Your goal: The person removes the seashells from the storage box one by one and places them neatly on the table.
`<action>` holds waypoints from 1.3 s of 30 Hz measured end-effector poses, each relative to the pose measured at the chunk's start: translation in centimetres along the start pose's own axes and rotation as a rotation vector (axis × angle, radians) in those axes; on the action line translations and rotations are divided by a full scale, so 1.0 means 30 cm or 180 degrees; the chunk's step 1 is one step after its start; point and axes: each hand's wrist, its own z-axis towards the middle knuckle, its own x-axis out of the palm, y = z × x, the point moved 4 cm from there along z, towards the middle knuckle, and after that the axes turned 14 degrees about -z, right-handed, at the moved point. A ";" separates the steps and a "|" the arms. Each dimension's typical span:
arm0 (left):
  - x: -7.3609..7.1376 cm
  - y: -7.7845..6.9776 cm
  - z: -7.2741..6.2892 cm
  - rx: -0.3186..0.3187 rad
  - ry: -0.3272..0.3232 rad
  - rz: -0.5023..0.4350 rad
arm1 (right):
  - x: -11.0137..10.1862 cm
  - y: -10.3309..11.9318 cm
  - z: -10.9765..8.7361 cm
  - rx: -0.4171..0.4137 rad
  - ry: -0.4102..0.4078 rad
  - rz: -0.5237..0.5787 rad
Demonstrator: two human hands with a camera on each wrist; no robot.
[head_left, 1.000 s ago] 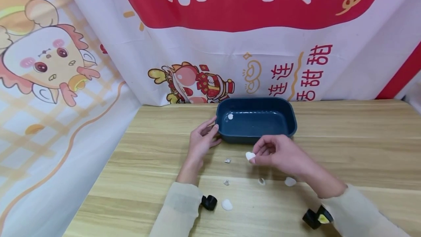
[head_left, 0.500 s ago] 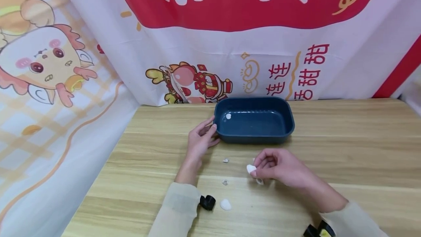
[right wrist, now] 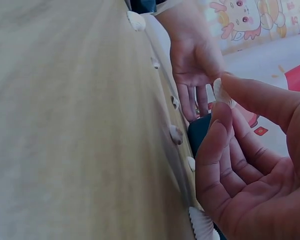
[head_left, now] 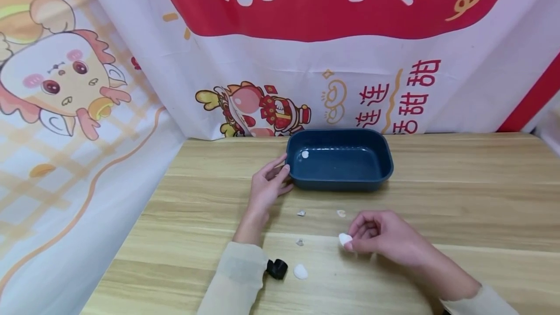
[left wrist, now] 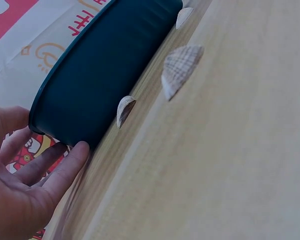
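Note:
My right hand point(head_left: 391, 239) pinches a white seashell point(head_left: 345, 239) between thumb and fingertip, over the wooden table in front of the box. In the right wrist view the ribbed edge of this seashell point(right wrist: 221, 93) shows between the fingertips. My left hand point(head_left: 266, 186) touches the left end of a dark blue rectangular box point(head_left: 334, 185), its fingers extended against the end wall and rim. One white shell point(head_left: 305, 154) lies inside the box, near its left end. Near my hands lie small shells, among them a grey one point(head_left: 301, 213) and a pale one point(head_left: 341, 213).
More shells lie on the table: a small grey one point(head_left: 299, 242) and a white one point(head_left: 300, 271) by the left sleeve, and a large ribbed one point(right wrist: 202, 226) beneath the right hand. A printed cloth point(head_left: 253, 62) hangs right behind the box.
My right hand, still pinching the seashell, has drawn back from the box's front wall towards the near right. It now covers shells seen earlier. The left hand stays at the box.

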 end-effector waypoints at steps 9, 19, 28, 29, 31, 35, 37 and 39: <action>0.000 0.002 0.000 0.0005 -0.0010 0.0002 | 0.020 -0.004 -0.032 -0.0302 0.0045 -0.0230; -0.002 0.004 0.003 -0.0001 -0.0016 0.0000 | 0.054 -0.005 -0.039 -0.0190 0.0281 -0.0605; -0.002 0.003 0.004 0.0012 -0.0026 -0.0020 | 0.054 -0.009 -0.048 -0.0426 0.0278 -0.0881; -0.001 0.003 0.004 0.0014 -0.0027 -0.0020 | 0.052 -0.008 -0.049 -0.0449 0.0276 -0.0899; 0.000 0.003 0.004 0.0018 -0.0015 -0.0023 | 0.050 -0.009 -0.051 -0.0468 0.0276 -0.0926; 0.001 0.003 0.004 0.0017 0.0004 -0.0025 | 0.049 -0.011 -0.053 -0.0427 0.0280 -0.0951; 0.001 0.002 0.004 0.0015 0.0003 -0.0031 | 0.049 -0.011 -0.053 -0.0400 0.0284 -0.0957; 0.000 0.001 0.003 0.0014 -0.0004 -0.0027 | 0.049 -0.010 -0.052 -0.0406 0.0277 -0.0970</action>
